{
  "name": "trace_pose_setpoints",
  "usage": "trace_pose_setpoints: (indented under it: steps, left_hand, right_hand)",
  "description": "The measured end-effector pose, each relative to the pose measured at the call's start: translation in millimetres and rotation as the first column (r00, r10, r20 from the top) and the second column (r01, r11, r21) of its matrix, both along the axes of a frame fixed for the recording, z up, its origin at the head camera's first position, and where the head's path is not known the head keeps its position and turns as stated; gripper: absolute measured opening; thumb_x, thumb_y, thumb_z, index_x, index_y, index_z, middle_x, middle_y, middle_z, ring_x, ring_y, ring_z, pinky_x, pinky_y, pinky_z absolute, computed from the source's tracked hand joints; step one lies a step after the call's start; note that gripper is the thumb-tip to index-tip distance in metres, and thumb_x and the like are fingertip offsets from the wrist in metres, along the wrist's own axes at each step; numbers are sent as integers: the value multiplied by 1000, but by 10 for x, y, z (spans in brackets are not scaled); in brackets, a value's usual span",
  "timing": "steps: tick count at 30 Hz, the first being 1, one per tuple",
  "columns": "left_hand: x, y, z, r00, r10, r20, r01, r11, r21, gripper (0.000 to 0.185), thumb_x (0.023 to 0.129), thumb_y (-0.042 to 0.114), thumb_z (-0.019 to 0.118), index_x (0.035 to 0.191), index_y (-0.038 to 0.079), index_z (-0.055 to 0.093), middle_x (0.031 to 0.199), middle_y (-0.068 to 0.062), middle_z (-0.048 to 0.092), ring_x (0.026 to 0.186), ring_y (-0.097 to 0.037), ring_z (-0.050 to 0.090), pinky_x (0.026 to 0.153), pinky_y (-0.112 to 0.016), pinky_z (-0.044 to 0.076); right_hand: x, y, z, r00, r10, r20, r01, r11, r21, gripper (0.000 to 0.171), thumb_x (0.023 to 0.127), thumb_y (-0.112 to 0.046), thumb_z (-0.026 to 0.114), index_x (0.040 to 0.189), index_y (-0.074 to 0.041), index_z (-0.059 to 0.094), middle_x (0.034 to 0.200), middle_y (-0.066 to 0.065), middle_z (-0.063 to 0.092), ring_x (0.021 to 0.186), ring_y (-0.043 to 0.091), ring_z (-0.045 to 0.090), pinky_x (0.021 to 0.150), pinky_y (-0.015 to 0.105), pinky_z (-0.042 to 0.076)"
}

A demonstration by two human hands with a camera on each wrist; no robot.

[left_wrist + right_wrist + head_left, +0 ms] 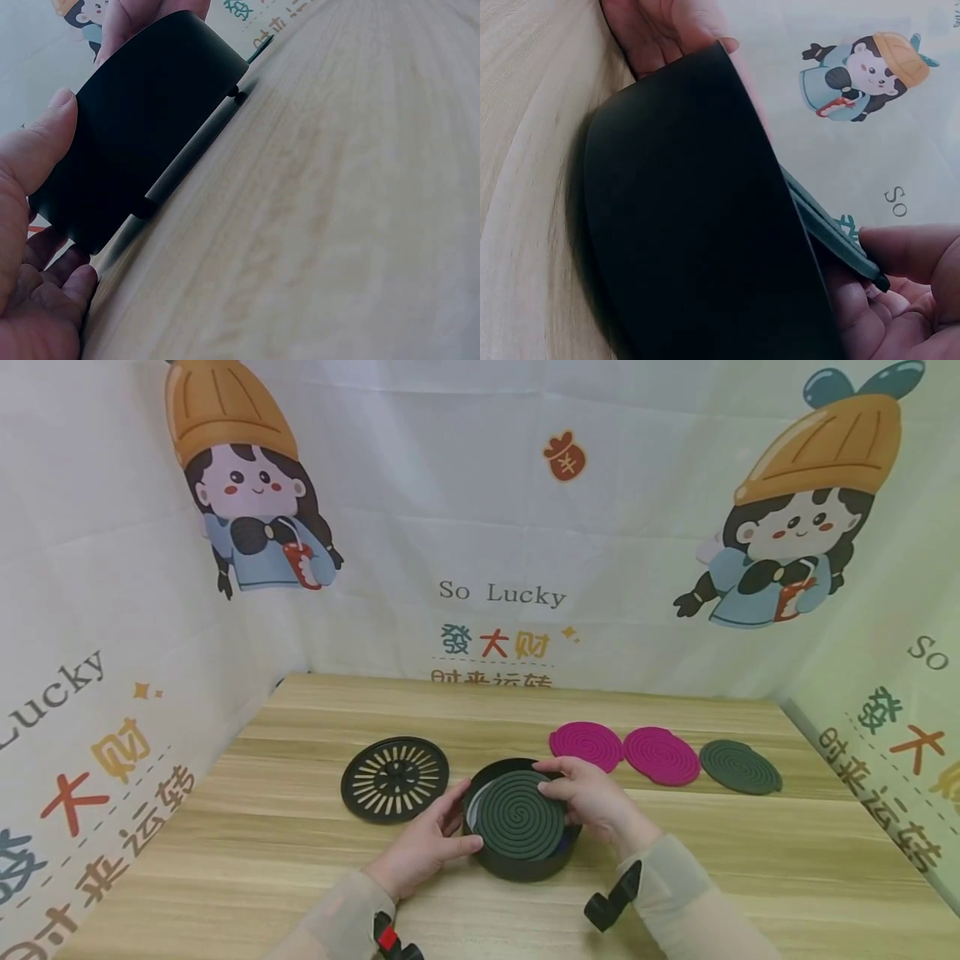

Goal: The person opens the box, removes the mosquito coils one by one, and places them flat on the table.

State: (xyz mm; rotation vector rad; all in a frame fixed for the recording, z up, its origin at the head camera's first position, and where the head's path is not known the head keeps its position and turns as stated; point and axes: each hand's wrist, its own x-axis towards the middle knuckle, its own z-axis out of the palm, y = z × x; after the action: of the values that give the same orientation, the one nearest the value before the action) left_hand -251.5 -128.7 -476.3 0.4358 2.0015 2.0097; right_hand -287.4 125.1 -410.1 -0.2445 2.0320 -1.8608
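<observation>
Wooden table [300,877], printed cloth walls on three sides; bare wood lay open toward the near edge. Black round holder [525,860] stood mid-table, slotted lid [395,778] just left, two magenta coils [587,745] and one dark coil [741,767] well apart to the right. Left hand [420,847] cupped the holder's wall, fingers curled. Right hand [592,795] pinched the green coil [519,814], tilted over the holder's rim.

slotted black lid [395,778], two magenta coils [587,746], dark green coil [741,767], wooden table [750,877]
</observation>
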Motion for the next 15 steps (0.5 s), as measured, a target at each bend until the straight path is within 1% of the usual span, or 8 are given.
trace_pose_setpoints:
  steps: [6,11,15]
  left_hand:
    - [12,1,-3,1000,1,0,-1,1000,1,94,82,14,77,153,5,16,157,-19,18,143,-35,19,112,-40,28]
    - [10,3,7,1000,-1,0,1,1000,5,92,83,13,76,153,4,16,157,-20,17,143,-36,19,113,-42,27]
    - [2,5,13,1000,-5,-4,5,1000,9,91,83,12,75,153,3,17,157,-20,17,143,-36,18,114,-42,25]
  right_hand:
    - [-2,1,-3,1000,16,16,-16,1000,-9,44,93,0,55,134,8,43,92,6,66,69,11,66,59,26,57]
    - [-5,-2,-9,1000,7,21,-6,1000,-13,44,92,2,55,134,8,43,90,5,67,68,10,66,58,25,57]
    - [-6,3,-15,1000,-18,16,18,1000,-25,43,92,2,55,133,9,44,88,4,67,65,10,65,57,24,56]
